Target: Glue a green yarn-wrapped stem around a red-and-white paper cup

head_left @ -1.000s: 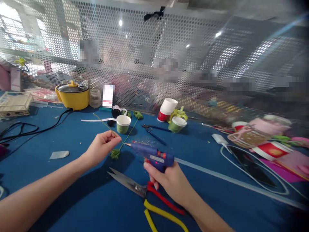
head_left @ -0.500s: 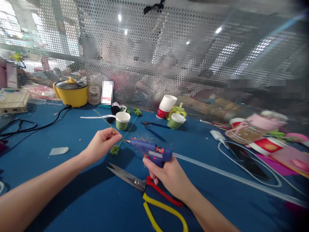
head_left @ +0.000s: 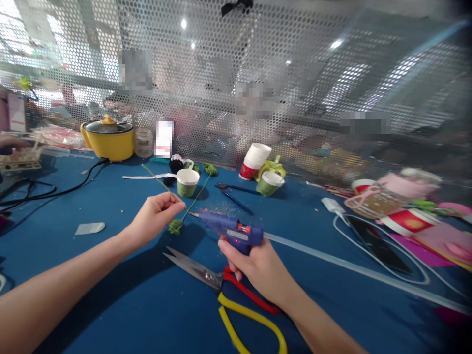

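My right hand (head_left: 254, 265) grips a blue glue gun (head_left: 228, 228), with a long clear glue stick (head_left: 332, 263) running out of its back to the right. The gun's nozzle points left, close to the fingertips of my left hand (head_left: 160, 216). Those fingers pinch a thin green stem (head_left: 155, 178) that slants up and away to the left. Green yarn (head_left: 197, 196) runs behind the nozzle area, and a small green yarn bundle (head_left: 176, 226) lies below my left fingertips. Open-bladed scissors (head_left: 206, 278) with red and yellow handles lie just in front of my hands.
Two green paper cups (head_left: 188, 183), blue-handled pliers (head_left: 234, 196) and stacked cups (head_left: 254, 160) stand or lie beyond my hands. A yellow pot (head_left: 112, 145) is back left. A phone (head_left: 379, 243) with a white cable lies right. Another person's hand (head_left: 13, 142) is far left.
Another person's hand has come in at the far left, over the small wooden-looking frame. My hands, the glue gun and the stem stay nearly as they were.
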`<state>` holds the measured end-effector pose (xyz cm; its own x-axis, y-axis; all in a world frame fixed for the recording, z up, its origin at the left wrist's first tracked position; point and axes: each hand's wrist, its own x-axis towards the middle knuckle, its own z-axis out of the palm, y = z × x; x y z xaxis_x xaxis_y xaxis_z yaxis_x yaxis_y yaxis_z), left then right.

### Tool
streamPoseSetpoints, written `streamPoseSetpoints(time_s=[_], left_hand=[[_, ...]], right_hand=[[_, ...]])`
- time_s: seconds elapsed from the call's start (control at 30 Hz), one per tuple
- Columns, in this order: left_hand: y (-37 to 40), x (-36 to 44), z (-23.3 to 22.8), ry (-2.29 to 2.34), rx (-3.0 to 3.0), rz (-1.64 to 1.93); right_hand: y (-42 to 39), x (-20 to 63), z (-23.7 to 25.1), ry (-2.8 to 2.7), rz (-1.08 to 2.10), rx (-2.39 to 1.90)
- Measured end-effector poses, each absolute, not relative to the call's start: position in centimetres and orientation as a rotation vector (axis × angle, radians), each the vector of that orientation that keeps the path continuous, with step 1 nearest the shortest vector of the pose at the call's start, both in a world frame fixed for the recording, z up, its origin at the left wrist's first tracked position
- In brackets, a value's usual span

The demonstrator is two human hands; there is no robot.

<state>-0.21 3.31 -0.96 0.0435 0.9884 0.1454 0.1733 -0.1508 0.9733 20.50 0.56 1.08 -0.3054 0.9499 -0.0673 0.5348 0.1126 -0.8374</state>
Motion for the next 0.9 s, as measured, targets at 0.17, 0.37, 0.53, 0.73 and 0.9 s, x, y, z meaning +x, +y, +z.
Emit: streamPoseSetpoints(time_s=[0.17, 0.37, 0.53, 0.73, 0.9], left_hand=[[3.33, -0.30, -0.99, 1.244, 1.472, 1.205], [3.47, -0.50, -1.18, 1.235, 1.467, 1.222], [3.51, -0.55, -1.28, 1.225, 1.457, 1.232], [3.51, -0.52, -1.25, 1.202, 1.422, 1.248], [3.56, -0.38, -1.07, 1.159, 1.330, 1.248]], right_hand=[[0.51, 20.51, 1.16, -1.879, 1.127, -1.470], [0.58, 20.51, 1.13, -1.889, 1.104, -1.468], [0.62, 20.48, 1.13, -1.890, 1.093, -1.475], [0.60, 20.47, 1.13, -1.873, 1.119, -1.485], [0.66, 20.51, 1.21, -1.871, 1.156, -1.437]])
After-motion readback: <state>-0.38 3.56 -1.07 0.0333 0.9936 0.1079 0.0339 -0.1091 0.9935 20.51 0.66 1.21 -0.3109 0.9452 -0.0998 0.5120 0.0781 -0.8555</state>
